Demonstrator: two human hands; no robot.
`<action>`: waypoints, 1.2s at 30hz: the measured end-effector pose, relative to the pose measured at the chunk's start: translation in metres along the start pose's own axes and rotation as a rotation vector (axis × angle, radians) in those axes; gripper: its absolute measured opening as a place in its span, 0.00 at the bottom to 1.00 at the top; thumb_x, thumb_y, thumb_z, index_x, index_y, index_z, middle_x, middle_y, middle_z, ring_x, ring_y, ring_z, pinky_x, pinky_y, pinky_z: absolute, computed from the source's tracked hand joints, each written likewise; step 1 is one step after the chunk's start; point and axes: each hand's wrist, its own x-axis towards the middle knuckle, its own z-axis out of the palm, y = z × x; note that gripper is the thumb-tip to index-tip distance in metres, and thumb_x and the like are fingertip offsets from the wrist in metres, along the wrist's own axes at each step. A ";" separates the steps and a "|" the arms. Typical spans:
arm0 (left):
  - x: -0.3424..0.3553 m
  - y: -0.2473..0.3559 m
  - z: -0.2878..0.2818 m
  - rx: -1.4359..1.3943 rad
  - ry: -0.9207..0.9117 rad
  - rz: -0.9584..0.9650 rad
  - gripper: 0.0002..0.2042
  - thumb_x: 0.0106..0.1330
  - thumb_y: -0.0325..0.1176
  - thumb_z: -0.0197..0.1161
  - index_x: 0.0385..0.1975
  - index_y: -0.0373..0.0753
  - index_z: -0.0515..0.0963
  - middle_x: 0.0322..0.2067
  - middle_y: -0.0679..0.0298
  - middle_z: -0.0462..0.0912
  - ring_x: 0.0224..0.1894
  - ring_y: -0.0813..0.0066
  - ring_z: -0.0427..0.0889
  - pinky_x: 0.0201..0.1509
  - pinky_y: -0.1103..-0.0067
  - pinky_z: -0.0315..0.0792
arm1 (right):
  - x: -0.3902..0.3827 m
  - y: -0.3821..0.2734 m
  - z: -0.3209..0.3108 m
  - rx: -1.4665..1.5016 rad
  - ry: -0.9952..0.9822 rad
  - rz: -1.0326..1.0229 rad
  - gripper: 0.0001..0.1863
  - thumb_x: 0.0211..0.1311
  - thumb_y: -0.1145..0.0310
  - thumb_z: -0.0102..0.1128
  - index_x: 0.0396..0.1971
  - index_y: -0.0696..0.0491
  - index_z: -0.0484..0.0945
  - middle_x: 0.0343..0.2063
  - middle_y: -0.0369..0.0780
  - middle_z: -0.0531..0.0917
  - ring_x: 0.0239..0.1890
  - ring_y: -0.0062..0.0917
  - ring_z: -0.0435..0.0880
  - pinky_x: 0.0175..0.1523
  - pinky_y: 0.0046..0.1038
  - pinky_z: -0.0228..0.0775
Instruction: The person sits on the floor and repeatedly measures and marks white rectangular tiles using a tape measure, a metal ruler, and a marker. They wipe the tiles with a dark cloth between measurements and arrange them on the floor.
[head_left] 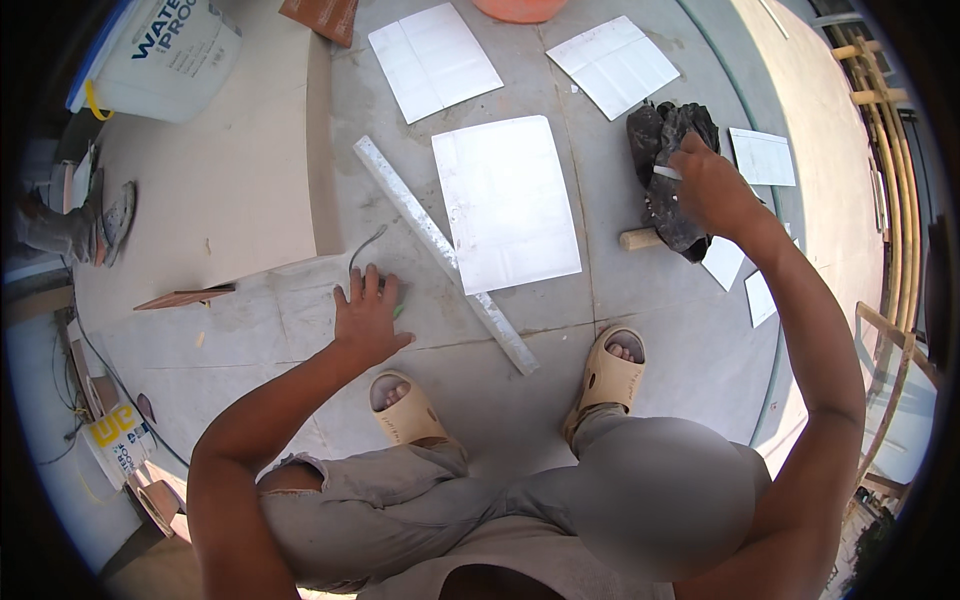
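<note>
Grey floor [255, 335], crumpled speckled black plastic [664, 205], right grip [718, 188] curled over it, hold unclear, left grip [369, 318] spread, empty

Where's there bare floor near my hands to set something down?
Bare floor lies between the large white sheet and the black bag, and between your sandals, nearer you than the metal bar. It's crowded around your right hand: the bag, a wooden piece and smaller white sheets.

Blue capitals on bucket [170, 70] (small print beneath), yellow lettering on package [118, 438]
</note>
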 end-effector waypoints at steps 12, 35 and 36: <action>0.012 -0.027 -0.041 -0.627 -0.594 0.071 0.37 0.51 0.55 0.74 0.55 0.35 0.71 0.48 0.52 0.78 0.51 0.59 0.79 0.54 0.69 0.73 | -0.027 -0.163 0.060 0.752 -0.675 -0.319 0.19 0.66 0.56 0.61 0.40 0.60 0.82 0.32 0.47 0.84 0.35 0.37 0.81 0.46 0.36 0.73; 0.062 0.001 -0.032 -1.062 -1.090 0.085 0.30 0.57 0.54 0.70 0.51 0.36 0.79 0.44 0.61 0.81 0.45 0.76 0.79 0.47 0.79 0.73 | -0.040 -0.108 0.113 1.651 -0.759 0.298 0.15 0.63 0.63 0.69 0.36 0.58 0.74 0.23 0.35 0.75 0.13 0.15 0.64 0.17 0.22 0.54; 0.065 -0.002 -0.031 -1.011 -1.082 0.036 0.30 0.59 0.55 0.68 0.51 0.36 0.80 0.44 0.60 0.82 0.45 0.74 0.79 0.48 0.78 0.73 | -0.041 -0.096 0.120 1.653 -0.717 0.335 0.16 0.63 0.63 0.69 0.37 0.59 0.74 0.24 0.35 0.74 0.13 0.15 0.64 0.18 0.23 0.54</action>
